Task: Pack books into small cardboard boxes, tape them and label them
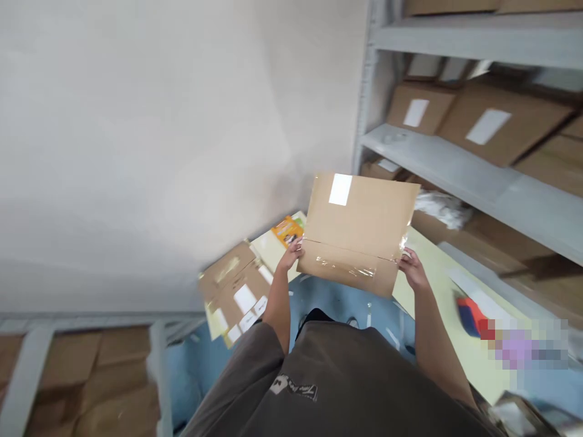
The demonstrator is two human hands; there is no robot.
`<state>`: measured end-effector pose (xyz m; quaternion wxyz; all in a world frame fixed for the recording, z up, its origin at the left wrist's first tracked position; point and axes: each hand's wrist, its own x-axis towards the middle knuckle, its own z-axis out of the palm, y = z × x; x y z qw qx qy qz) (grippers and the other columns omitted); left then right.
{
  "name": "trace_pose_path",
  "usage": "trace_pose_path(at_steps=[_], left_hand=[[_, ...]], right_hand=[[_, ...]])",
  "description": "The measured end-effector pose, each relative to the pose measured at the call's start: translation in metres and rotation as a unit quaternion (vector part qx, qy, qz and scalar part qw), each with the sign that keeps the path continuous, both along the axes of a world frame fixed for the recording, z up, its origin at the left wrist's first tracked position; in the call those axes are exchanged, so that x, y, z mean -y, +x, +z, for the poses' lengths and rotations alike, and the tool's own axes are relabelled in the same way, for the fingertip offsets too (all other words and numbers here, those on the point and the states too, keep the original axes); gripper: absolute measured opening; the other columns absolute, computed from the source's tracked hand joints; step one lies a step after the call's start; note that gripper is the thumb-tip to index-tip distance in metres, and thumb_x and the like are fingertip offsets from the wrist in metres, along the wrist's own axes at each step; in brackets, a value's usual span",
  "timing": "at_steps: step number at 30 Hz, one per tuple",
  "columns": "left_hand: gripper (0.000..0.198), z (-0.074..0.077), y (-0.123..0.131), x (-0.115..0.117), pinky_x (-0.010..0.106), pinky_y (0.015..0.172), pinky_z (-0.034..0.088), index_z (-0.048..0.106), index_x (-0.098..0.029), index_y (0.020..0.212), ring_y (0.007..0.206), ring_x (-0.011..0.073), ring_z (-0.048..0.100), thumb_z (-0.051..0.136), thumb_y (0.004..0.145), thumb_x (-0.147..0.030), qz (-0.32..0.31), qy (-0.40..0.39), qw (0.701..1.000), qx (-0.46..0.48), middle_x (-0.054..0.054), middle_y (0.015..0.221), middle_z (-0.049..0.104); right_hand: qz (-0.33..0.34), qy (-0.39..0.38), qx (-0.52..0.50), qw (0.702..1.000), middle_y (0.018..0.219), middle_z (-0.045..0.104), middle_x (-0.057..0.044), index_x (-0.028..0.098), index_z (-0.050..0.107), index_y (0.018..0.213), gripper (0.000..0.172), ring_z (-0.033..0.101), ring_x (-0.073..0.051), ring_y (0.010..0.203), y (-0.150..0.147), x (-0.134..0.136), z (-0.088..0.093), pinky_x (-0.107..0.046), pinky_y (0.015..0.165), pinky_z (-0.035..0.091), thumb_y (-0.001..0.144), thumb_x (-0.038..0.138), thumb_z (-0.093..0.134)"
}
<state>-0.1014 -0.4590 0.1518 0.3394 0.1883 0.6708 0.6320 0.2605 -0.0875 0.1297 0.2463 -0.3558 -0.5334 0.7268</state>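
A flat brown cardboard box with a white label near its top and clear tape along a seam is held up in front of me. My left hand grips its lower left edge, fingers curled round it. My right hand grips the lower right edge the same way. Below the box are a pale yellow-green table and the blue floor.
A grey metal rack with labelled cardboard boxes stands on the right. Several flattened labelled boxes and an orange packet lie on the table's far end. A red and blue object lies at right. A white wall fills the left.
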Motion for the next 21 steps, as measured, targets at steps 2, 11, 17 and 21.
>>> trace_pose_path(at_steps=[2,11,17,21], left_hand=[[0.084,-0.002,-0.004,-0.040,0.036,0.094,0.053,0.062,-0.023,0.151,0.105,0.0239,0.066,0.083,0.070,-0.030,-0.038,-0.014,0.999,0.030,0.006,0.110,0.072],[0.088,-0.019,-0.046,-0.217,0.034,0.083,0.058,0.058,-0.026,0.147,0.100,0.0248,0.074,0.086,0.063,-0.034,-0.201,-0.058,0.977,0.051,0.009,0.125,0.075],[0.076,0.006,-0.077,-0.291,0.037,0.088,0.058,0.067,-0.022,0.136,0.108,0.0308,0.076,0.090,0.067,-0.043,-0.338,-0.084,0.933,0.086,0.011,0.117,0.080],[0.065,0.039,-0.101,-0.316,0.043,0.097,0.058,0.074,-0.020,0.130,0.116,0.0349,0.074,0.091,0.071,-0.042,-0.442,-0.069,0.891,0.078,0.012,0.121,0.081]], right_hand=[[-0.039,-0.004,0.000,0.999,0.085,0.071,0.004,0.032,0.061,0.120,0.068,0.070,-0.023,0.082,0.026,-0.007,0.007,-0.036,0.075,0.055,0.061,0.038,0.092],[-0.162,-0.020,-0.004,0.987,0.085,0.067,0.004,0.033,0.061,0.117,0.057,0.065,-0.020,0.079,0.073,-0.041,0.004,-0.035,0.076,0.054,0.067,0.035,0.087],[-0.218,-0.041,0.023,0.975,0.088,0.069,0.002,0.031,0.063,0.120,0.057,0.066,-0.021,0.080,0.069,-0.041,0.003,-0.037,0.076,0.055,0.067,0.031,0.085],[-0.236,-0.058,0.058,0.968,0.085,0.067,0.001,0.027,0.068,0.118,0.055,0.068,-0.021,0.079,0.060,-0.037,-0.005,-0.037,0.075,0.056,0.066,0.031,0.086]])
